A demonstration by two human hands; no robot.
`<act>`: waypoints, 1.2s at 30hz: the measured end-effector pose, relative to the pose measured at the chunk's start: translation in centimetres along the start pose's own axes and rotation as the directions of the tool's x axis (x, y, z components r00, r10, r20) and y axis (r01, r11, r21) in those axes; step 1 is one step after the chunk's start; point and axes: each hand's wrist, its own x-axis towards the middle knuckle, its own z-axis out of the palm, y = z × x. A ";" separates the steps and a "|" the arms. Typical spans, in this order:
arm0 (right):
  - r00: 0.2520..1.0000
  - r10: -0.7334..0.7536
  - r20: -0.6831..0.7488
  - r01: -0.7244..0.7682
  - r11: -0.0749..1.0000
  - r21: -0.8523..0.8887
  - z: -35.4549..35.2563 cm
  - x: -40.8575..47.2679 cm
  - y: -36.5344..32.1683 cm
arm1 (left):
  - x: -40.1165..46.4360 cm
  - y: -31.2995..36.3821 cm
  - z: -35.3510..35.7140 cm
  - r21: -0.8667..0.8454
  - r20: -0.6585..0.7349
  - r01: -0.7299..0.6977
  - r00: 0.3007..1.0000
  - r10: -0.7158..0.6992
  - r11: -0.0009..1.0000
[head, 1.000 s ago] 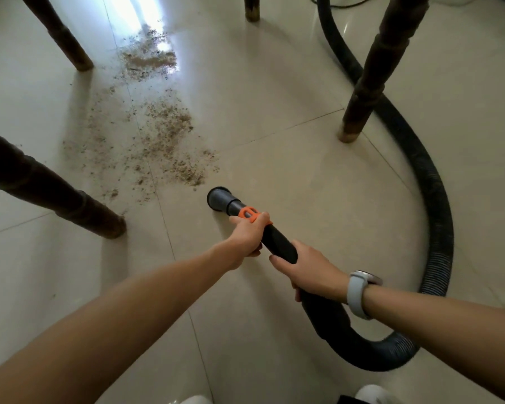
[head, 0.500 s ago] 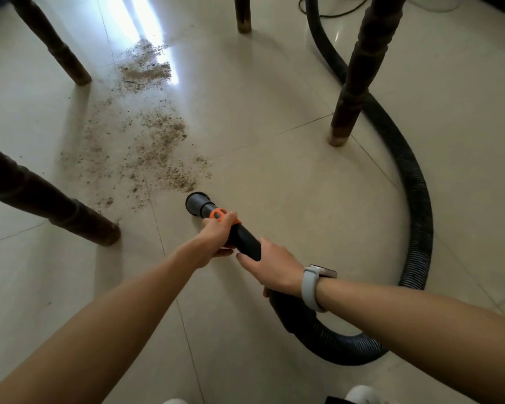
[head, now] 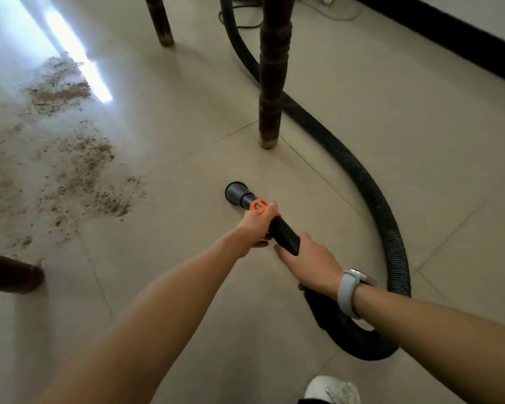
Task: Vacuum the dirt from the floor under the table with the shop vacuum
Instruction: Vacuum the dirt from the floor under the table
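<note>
Brown dirt (head: 79, 170) is scattered over the pale tiles at the left, with a denser patch (head: 57, 93) farther back. The vacuum's black nozzle (head: 236, 193) hovers low over bare floor, right of the dirt. My left hand (head: 257, 225) grips the black wand just behind its orange ring (head: 258, 206). My right hand (head: 311, 263), with a grey watch on the wrist, grips the wand farther back. The ribbed black hose (head: 391, 228) loops from under my right wrist round to the right and away past a table leg.
Dark wooden table legs stand near the nozzle (head: 271, 83), at the back (head: 159, 21) and at the left edge (head: 9, 275). A black baseboard (head: 449, 45) and cables lie at the back right. A white shoe (head: 330, 389) shows at the bottom.
The view has swung right, so the dirt now lies farther left in frame. The nozzle, which was at the dirt's near edge, is now clearly apart from it. Both hands keep their grip.
</note>
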 end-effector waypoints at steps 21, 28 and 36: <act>0.991 0.028 -0.131 0.000 0.977 0.212 -2.5 8.0 -2.0 | 0.4 -1.7 -8.6 0.080 -0.090 0.042 0.995 -0.035 0.996; 0.997 -0.078 -0.010 0.078 0.977 0.198 -0.8 6.7 -2.5 | 1.0 -1.1 -6.9 -0.031 -0.079 0.019 0.997 -0.021 0.999; 0.930 -0.273 0.246 0.213 0.946 0.243 1.4 3.8 -4.8 | 0.7 -1.1 -6.8 -0.385 -0.101 0.053 0.990 -0.099 0.921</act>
